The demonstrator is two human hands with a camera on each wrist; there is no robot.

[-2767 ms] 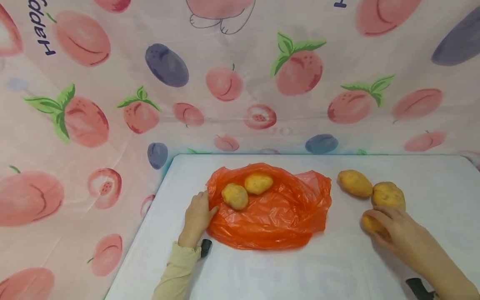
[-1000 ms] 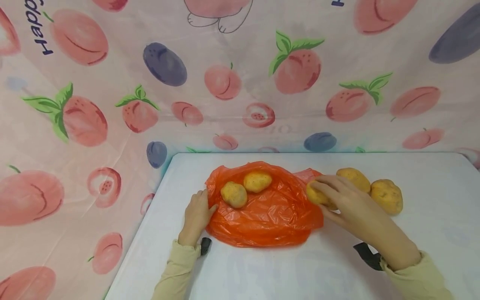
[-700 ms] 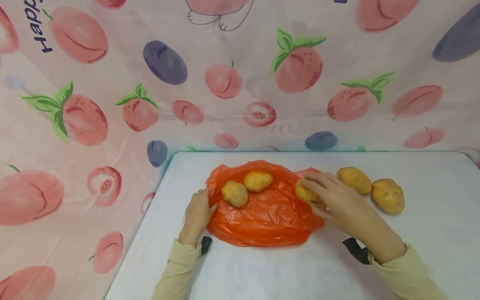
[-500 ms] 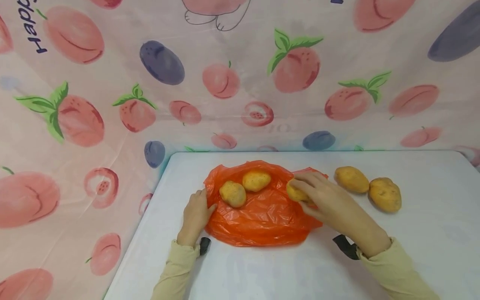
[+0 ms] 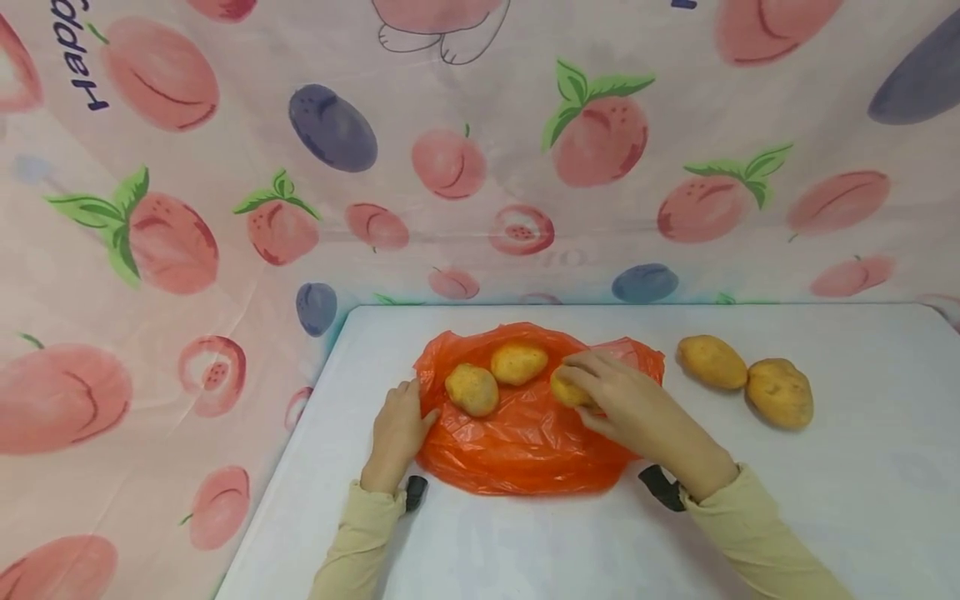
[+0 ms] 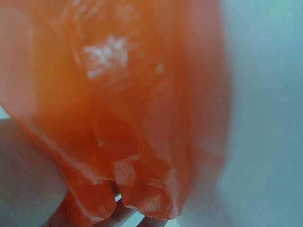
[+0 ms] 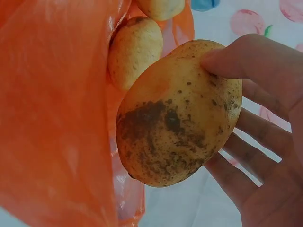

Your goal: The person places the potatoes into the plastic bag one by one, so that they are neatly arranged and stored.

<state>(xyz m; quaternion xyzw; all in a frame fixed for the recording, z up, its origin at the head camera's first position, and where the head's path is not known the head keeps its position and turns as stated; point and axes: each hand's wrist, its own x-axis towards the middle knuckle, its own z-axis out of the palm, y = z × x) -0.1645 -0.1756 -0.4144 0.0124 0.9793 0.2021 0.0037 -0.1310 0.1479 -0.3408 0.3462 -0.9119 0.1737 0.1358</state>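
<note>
An orange-red plastic bag point(image 5: 525, 433) lies spread with its mouth toward the back. Two potatoes, one nearer the left point(image 5: 472, 390) and one behind it point(image 5: 519, 363), rest in it. My left hand point(image 5: 397, 425) grips the bag's left edge; in the left wrist view the plastic point(image 6: 137, 118) lies between the thumb point(image 6: 28, 170) and the fingers. My right hand point(image 5: 630, 408) holds a third potato point(image 7: 175, 118) over the bag's right part. Dark blotches mark that potato's skin in the right wrist view, where thumb and fingers clasp its far end.
Two more potatoes, a long one point(image 5: 712, 362) and a rounder one point(image 5: 780, 393), lie touching each other on the white table point(image 5: 862, 500), right of the bag. A fruit-printed cloth point(image 5: 480, 108) hangs behind and to the left.
My right hand took the potato from beside the other two on the right and carried it left over the bag. My left hand has stayed at the bag's left edge.
</note>
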